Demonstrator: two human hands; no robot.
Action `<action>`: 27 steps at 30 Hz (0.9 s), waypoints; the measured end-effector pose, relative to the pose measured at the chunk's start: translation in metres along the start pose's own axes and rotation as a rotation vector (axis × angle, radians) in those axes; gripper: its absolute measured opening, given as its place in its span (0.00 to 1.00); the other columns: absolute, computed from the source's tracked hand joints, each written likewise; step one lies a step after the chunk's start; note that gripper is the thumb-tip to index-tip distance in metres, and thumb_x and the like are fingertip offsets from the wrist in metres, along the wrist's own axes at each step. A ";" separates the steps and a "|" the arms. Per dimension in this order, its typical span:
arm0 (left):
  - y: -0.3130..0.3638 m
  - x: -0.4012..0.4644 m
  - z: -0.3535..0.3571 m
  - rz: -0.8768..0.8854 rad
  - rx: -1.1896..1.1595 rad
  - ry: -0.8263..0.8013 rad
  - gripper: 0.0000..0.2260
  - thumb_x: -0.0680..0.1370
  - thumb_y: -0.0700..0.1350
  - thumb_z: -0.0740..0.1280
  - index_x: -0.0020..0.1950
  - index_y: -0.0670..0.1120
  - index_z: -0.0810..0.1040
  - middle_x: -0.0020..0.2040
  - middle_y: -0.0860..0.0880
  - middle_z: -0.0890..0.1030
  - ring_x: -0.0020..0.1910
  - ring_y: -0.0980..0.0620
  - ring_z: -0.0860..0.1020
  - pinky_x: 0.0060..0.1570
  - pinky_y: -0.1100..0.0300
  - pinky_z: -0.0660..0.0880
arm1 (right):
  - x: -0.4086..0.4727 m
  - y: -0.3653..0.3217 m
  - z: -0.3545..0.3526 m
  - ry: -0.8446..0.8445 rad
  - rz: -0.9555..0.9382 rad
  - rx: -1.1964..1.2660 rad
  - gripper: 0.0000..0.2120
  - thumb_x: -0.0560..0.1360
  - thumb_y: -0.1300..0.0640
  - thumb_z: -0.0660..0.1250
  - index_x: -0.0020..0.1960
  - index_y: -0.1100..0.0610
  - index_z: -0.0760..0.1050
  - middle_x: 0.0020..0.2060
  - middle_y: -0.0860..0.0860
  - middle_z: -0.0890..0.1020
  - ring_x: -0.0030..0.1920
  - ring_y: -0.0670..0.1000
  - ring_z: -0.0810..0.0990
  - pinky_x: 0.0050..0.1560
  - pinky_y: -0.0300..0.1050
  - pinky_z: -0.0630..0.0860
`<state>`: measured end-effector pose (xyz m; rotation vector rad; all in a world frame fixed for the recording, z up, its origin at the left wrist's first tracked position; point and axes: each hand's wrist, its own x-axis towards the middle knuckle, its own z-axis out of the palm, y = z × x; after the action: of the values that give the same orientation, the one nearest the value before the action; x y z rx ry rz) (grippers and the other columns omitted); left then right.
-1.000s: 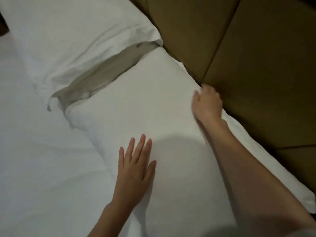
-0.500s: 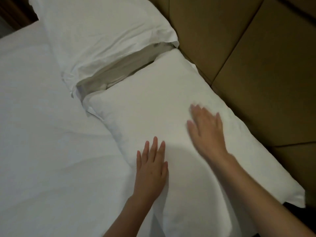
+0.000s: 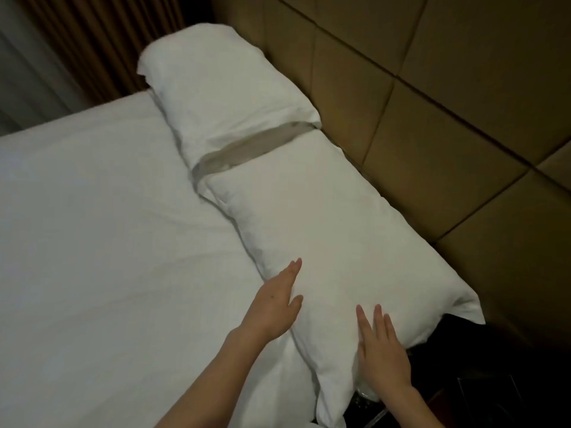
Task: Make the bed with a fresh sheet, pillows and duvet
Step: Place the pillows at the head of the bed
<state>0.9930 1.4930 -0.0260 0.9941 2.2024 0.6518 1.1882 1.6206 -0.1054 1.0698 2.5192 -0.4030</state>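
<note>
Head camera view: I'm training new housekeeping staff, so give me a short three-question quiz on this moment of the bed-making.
1. True or false: a duvet already covers the sheet.
2. Which pillow do both hands touch? A) the near pillow B) the far pillow
3. Fill in: the pillows lie in a row along the padded ____.

Key:
1. False; only the bare sheet shows.
2. A. The left hand lies open against its sheet-side edge, and the right hand rests flat on its near end.
3. headboard
</note>
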 end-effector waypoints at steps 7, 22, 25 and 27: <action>-0.040 -0.165 -0.018 -0.175 -0.132 0.222 0.29 0.82 0.49 0.57 0.78 0.58 0.42 0.78 0.56 0.53 0.76 0.55 0.55 0.72 0.61 0.53 | -0.067 -0.106 -0.031 -0.357 -0.107 -0.066 0.22 0.81 0.45 0.50 0.68 0.55 0.68 0.66 0.52 0.73 0.62 0.53 0.74 0.56 0.45 0.70; -0.149 -0.633 0.134 -1.060 -0.983 1.064 0.25 0.82 0.44 0.60 0.77 0.49 0.54 0.62 0.49 0.73 0.58 0.54 0.71 0.56 0.63 0.68 | -0.352 -0.359 0.117 -0.815 -1.089 -0.533 0.20 0.81 0.44 0.55 0.70 0.50 0.68 0.68 0.51 0.72 0.66 0.51 0.72 0.67 0.46 0.67; -0.153 -0.677 0.175 -1.158 -1.175 1.209 0.21 0.82 0.45 0.60 0.74 0.47 0.61 0.61 0.48 0.73 0.58 0.52 0.72 0.58 0.60 0.68 | -0.399 -0.382 0.146 -0.871 -1.160 -0.659 0.19 0.82 0.45 0.55 0.69 0.50 0.70 0.68 0.51 0.72 0.66 0.51 0.71 0.67 0.45 0.65; -0.158 -0.696 0.192 -1.192 -1.263 1.264 0.16 0.82 0.47 0.60 0.70 0.47 0.68 0.63 0.46 0.75 0.60 0.50 0.74 0.61 0.57 0.69 | -0.421 -0.396 0.159 -0.880 -1.185 -0.689 0.18 0.82 0.46 0.56 0.67 0.51 0.71 0.67 0.51 0.73 0.66 0.51 0.71 0.65 0.43 0.65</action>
<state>1.4152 0.8868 -0.0237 -1.5948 1.8976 1.8208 1.2035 1.0279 -0.0150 -0.7815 1.8834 -0.1699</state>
